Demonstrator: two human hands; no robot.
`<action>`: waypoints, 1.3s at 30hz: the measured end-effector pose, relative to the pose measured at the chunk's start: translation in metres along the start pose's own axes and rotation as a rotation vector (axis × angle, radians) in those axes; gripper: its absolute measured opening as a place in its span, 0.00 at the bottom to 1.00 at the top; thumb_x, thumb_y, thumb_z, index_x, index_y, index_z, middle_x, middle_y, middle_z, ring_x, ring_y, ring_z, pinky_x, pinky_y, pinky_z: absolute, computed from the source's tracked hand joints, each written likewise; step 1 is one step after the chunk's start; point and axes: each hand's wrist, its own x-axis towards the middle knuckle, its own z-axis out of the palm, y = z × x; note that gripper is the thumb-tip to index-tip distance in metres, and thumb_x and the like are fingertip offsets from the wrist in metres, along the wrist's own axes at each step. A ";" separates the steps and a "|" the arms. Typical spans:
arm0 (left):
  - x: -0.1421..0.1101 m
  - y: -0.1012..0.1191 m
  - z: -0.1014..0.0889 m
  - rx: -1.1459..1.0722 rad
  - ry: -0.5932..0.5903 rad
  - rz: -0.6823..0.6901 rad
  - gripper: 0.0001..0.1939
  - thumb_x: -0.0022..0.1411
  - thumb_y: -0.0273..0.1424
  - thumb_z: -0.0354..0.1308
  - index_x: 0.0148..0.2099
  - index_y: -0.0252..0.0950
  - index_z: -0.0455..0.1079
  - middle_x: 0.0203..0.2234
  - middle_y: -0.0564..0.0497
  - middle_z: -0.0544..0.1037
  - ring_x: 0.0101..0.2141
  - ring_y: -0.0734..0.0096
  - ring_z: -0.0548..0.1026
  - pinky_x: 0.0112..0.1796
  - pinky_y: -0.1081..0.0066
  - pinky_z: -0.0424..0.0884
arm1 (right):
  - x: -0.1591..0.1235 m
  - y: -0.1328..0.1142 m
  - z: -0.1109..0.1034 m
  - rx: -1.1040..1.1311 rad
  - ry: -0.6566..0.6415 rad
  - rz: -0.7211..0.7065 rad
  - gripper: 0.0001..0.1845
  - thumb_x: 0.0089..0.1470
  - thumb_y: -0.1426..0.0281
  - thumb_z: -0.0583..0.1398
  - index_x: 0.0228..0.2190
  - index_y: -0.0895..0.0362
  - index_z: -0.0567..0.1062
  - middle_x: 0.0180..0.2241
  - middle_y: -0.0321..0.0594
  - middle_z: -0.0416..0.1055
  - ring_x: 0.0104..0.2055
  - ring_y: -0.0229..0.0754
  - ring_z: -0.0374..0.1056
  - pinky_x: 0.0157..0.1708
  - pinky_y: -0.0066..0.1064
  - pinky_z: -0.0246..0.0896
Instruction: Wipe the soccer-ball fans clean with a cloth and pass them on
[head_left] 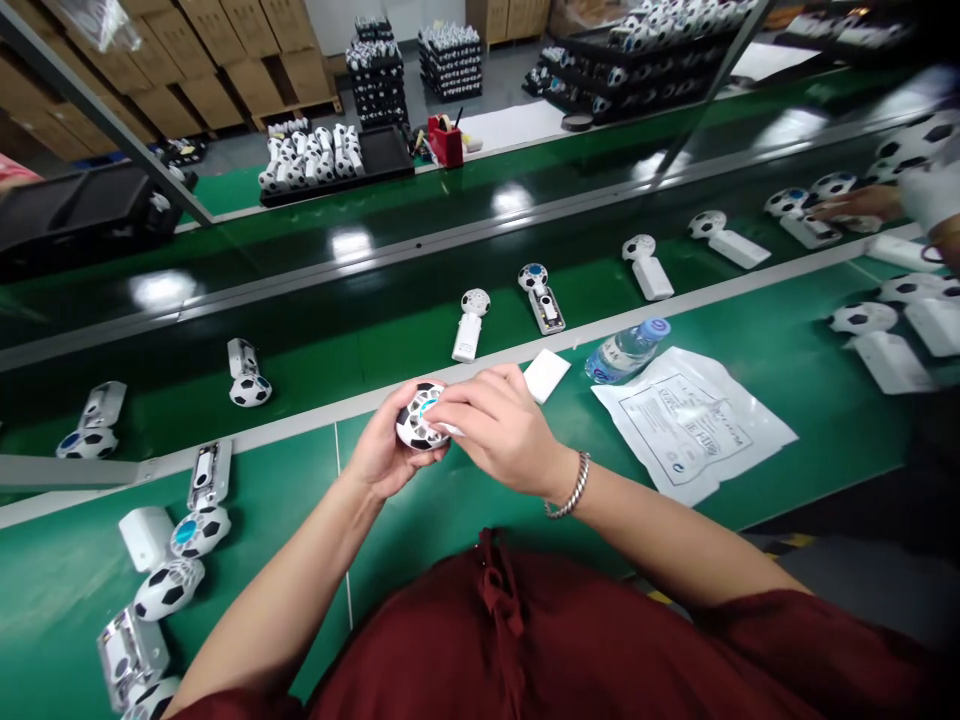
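Note:
Both of my hands are closed on one football-patterned fan head (418, 418) with a blue centre, held just above the green bench (787, 380) near the conveyor's edge. My left hand (382, 455) cups it from below and from the left. My right hand (499, 425), with a metal bracelet at the wrist, covers its right side with curled fingers. A small white cover piece (546, 375) lies on the bench just beyond my right hand.
Similar fans lie spaced along the dark green belt (337, 340), such as the fan (469, 322). More fan parts (169, 560) are heaped at my lower left. A water bottle (626, 350) and a plastic bag with paper (694, 420) lie to my right. Another person's hand (862, 205) works at far right.

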 end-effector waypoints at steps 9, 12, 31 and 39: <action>0.000 -0.002 0.000 -0.038 -0.002 0.002 0.17 0.53 0.42 0.55 0.39 0.33 0.66 0.18 0.53 0.70 0.15 0.75 0.70 0.10 0.83 0.55 | -0.004 -0.001 0.004 -0.010 -0.042 0.013 0.07 0.55 0.75 0.55 0.32 0.56 0.73 0.33 0.35 0.74 0.31 0.36 0.63 0.36 0.34 0.50; 0.002 -0.003 0.000 -0.049 0.010 -0.002 0.16 0.53 0.42 0.56 0.36 0.33 0.65 0.18 0.52 0.71 0.14 0.74 0.70 0.09 0.83 0.56 | -0.001 0.003 0.007 -0.033 -0.027 0.065 0.07 0.56 0.73 0.55 0.31 0.56 0.73 0.32 0.36 0.74 0.32 0.37 0.64 0.37 0.35 0.50; 0.176 0.094 -0.121 0.638 0.717 -0.020 0.15 0.53 0.41 0.56 0.38 0.35 0.64 0.33 0.45 0.71 0.31 0.67 0.72 0.22 0.76 0.64 | -0.036 0.050 0.000 0.064 -0.045 0.427 0.05 0.54 0.73 0.58 0.33 0.54 0.73 0.33 0.35 0.74 0.38 0.40 0.68 0.40 0.35 0.56; 0.092 0.080 -0.201 1.387 1.140 0.153 0.35 0.35 0.27 0.67 0.49 0.41 0.63 0.54 0.41 0.57 0.56 0.41 0.52 0.49 0.48 0.58 | -0.035 0.053 0.008 0.123 -0.042 0.475 0.05 0.54 0.72 0.57 0.32 0.54 0.73 0.32 0.36 0.74 0.37 0.40 0.68 0.38 0.35 0.59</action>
